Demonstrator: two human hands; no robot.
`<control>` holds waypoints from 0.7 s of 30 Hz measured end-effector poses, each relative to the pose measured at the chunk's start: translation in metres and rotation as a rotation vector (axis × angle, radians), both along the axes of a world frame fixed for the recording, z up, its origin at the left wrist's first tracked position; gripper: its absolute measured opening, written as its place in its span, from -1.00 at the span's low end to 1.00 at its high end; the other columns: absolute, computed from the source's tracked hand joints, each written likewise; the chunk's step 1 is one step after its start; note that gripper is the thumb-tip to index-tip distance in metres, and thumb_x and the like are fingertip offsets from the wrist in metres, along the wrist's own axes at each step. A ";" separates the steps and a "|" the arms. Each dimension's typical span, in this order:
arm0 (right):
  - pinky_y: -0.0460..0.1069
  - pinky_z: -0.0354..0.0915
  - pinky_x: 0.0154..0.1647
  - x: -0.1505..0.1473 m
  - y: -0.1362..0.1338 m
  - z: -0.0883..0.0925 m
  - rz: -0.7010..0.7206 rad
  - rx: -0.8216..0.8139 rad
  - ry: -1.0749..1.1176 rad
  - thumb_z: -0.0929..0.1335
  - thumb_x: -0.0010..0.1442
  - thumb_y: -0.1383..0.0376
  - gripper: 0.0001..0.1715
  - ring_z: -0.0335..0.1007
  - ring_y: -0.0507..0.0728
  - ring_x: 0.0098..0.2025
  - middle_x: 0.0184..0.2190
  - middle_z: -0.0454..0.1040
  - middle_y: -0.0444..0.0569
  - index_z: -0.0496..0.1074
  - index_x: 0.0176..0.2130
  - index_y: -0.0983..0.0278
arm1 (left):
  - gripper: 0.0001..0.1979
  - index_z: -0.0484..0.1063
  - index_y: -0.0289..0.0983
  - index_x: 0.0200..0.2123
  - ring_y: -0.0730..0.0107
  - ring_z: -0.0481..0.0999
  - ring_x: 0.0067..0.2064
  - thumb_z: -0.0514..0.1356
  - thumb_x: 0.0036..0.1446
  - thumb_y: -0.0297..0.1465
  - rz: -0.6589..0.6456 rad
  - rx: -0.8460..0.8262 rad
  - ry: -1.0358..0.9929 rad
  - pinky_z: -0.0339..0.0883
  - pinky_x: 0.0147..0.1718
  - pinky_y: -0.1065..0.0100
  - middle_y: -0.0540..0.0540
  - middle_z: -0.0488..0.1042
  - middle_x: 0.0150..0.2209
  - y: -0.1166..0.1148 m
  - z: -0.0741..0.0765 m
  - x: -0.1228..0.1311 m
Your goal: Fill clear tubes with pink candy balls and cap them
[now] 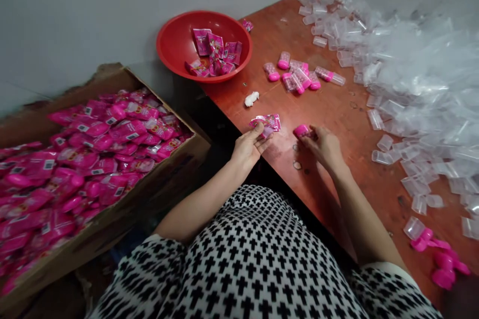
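My left hand (246,150) pinches a shiny pink printed packet (272,121) between thumb and fingers, over the table's near left edge. Just to its right, my right hand (327,149) is closed around a small container with a pink cap (301,130); the fingers hide most of its body. Packet and container are a short way apart. Beyond the left hand lies a small white lump (251,99). Farther back is a cluster of clear containers with pink caps (300,79), which appear to hold small pale pink beads.
A red bowl (167,62) with several flat pink packets stands at the back left. Left of the table, a cardboard box (198,142) is full of bulging pink packets. Clear plastic tubes (407,79) are heaped along the right side. Pink pieces (444,261) lie at the front right.
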State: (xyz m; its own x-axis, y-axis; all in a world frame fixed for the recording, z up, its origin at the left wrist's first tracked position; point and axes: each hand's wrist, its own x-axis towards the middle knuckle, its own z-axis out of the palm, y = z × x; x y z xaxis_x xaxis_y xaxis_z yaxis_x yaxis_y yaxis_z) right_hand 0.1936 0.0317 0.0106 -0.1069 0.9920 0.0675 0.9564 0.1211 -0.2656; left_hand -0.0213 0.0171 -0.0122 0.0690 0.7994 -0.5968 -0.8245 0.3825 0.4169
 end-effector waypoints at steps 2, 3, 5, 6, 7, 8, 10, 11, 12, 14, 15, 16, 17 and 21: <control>0.07 0.30 -0.30 -0.010 -0.008 0.006 -0.046 -0.087 0.300 0.32 0.15 0.03 -0.55 0.42 0.20 -0.32 -0.34 0.53 0.07 0.46 -0.12 0.31 | -0.81 0.45 -0.36 -0.40 0.40 0.58 -0.39 0.36 -0.04 -0.39 0.007 0.007 -0.012 0.48 -0.29 0.38 -0.09 0.55 -0.44 -0.002 0.000 0.000; 0.03 0.31 -0.37 -0.018 -0.015 0.009 -0.059 -0.137 0.490 0.33 0.14 0.01 -0.57 0.41 0.14 -0.40 -0.41 0.51 0.00 0.46 -0.18 0.29 | -0.81 0.46 -0.36 -0.39 0.39 0.58 -0.38 0.36 -0.03 -0.39 0.012 0.006 -0.019 0.48 -0.27 0.37 -0.10 0.55 -0.43 -0.003 0.001 0.000; -0.05 0.29 -0.52 -0.038 -0.031 0.014 -0.071 -0.206 0.852 0.36 0.11 0.00 -0.61 0.36 0.05 -0.52 -0.47 0.48 -0.10 0.43 -0.23 0.25 | -0.82 0.46 -0.36 -0.37 0.37 0.59 -0.37 0.34 -0.01 -0.39 0.017 -0.003 -0.027 0.48 -0.24 0.34 -0.11 0.56 -0.42 -0.005 0.001 0.000; -0.07 0.28 -0.57 -0.048 -0.040 0.015 -0.081 -0.215 0.978 0.37 0.10 0.01 -0.62 0.34 0.02 -0.56 -0.48 0.47 -0.13 0.40 -0.23 0.23 | -0.83 0.46 -0.36 -0.37 0.37 0.59 -0.37 0.34 0.00 -0.39 0.020 -0.004 -0.030 0.48 -0.23 0.33 -0.11 0.56 -0.41 -0.006 0.001 0.001; -0.08 0.28 -0.60 -0.057 -0.047 0.015 -0.097 -0.213 1.061 0.38 0.09 0.02 -0.63 0.32 0.00 -0.59 -0.49 0.46 -0.16 0.38 -0.22 0.22 | -0.84 0.46 -0.36 -0.37 0.37 0.59 -0.37 0.33 0.00 -0.40 0.023 -0.001 -0.034 0.48 -0.22 0.32 -0.11 0.56 -0.41 -0.006 0.002 0.002; -0.08 0.29 -0.62 -0.065 -0.053 0.013 -0.113 -0.205 1.107 0.39 0.09 0.04 -0.64 0.32 0.00 -0.60 -0.49 0.46 -0.17 0.36 -0.21 0.21 | -0.85 0.45 -0.36 -0.37 0.37 0.58 -0.38 0.33 0.00 -0.41 0.027 0.007 -0.039 0.47 -0.22 0.31 -0.10 0.56 -0.42 -0.007 0.002 0.003; -0.09 0.33 -0.61 -0.076 -0.059 0.007 -0.140 -0.173 1.131 0.39 0.10 0.06 -0.65 0.35 -0.01 -0.59 -0.48 0.46 -0.19 0.33 -0.19 0.19 | -0.86 0.45 -0.36 -0.39 0.40 0.57 -0.39 0.33 0.00 -0.43 0.030 0.035 -0.056 0.47 -0.22 0.31 -0.09 0.56 -0.44 -0.008 0.002 0.005; -0.09 0.35 -0.60 -0.079 -0.060 0.003 -0.147 -0.157 1.125 0.39 0.10 0.06 -0.65 0.36 -0.01 -0.58 -0.47 0.46 -0.19 0.32 -0.18 0.18 | -0.87 0.45 -0.36 -0.40 0.41 0.57 -0.39 0.33 0.00 -0.44 0.026 0.048 -0.063 0.47 -0.23 0.33 -0.08 0.55 -0.45 -0.009 0.003 0.006; -0.09 0.36 -0.59 -0.081 -0.061 0.000 -0.150 -0.141 1.114 0.39 0.09 0.07 -0.65 0.37 -0.01 -0.57 -0.46 0.47 -0.18 0.32 -0.17 0.18 | -0.86 0.45 -0.37 -0.41 0.42 0.56 -0.40 0.33 -0.01 -0.44 0.017 0.058 -0.065 0.47 -0.25 0.34 -0.08 0.55 -0.46 -0.009 0.003 0.007; -0.10 0.36 -0.59 -0.083 -0.060 -0.005 -0.152 -0.125 1.097 0.40 0.09 0.08 -0.65 0.38 -0.01 -0.56 -0.43 0.48 -0.17 0.34 -0.18 0.18 | -0.85 0.46 -0.37 -0.40 0.44 0.55 -0.41 0.34 -0.02 -0.42 -0.013 0.083 -0.053 0.45 -0.29 0.38 -0.08 0.55 -0.46 -0.009 0.004 0.009; -0.10 0.37 -0.59 -0.084 -0.060 -0.005 -0.154 -0.126 1.104 0.40 0.09 0.08 -0.66 0.38 -0.01 -0.55 -0.42 0.49 -0.16 0.34 -0.18 0.19 | -0.84 0.47 -0.37 -0.39 0.45 0.54 -0.42 0.35 -0.03 -0.41 -0.027 0.094 -0.038 0.44 -0.32 0.41 -0.08 0.55 -0.45 -0.009 0.004 0.009; -0.10 0.37 -0.59 -0.085 -0.059 -0.006 -0.157 -0.136 1.123 0.40 0.08 0.08 -0.66 0.38 -0.01 -0.55 -0.41 0.49 -0.16 0.35 -0.19 0.19 | -0.82 0.48 -0.37 -0.38 0.46 0.54 -0.43 0.36 -0.04 -0.40 -0.039 0.108 -0.020 0.43 -0.35 0.42 -0.08 0.55 -0.45 -0.008 0.005 0.009; -0.10 0.38 -0.59 -0.086 -0.059 -0.005 -0.160 -0.151 1.153 0.41 0.08 0.08 -0.66 0.39 -0.01 -0.55 -0.41 0.50 -0.15 0.35 -0.20 0.19 | -0.81 0.48 -0.37 -0.38 0.46 0.53 -0.44 0.37 -0.06 -0.38 -0.048 0.125 -0.004 0.42 -0.37 0.43 -0.08 0.55 -0.45 -0.008 0.006 0.008; -0.09 0.38 -0.57 -0.088 -0.058 -0.005 -0.177 -0.204 1.266 0.42 0.06 0.09 -0.65 0.40 -0.01 -0.55 -0.43 0.51 -0.15 0.34 -0.22 0.22 | -0.76 0.49 -0.37 -0.40 0.44 0.52 -0.46 0.39 -0.10 -0.35 -0.081 0.215 0.037 0.41 -0.38 0.39 -0.09 0.54 -0.47 -0.005 0.008 0.007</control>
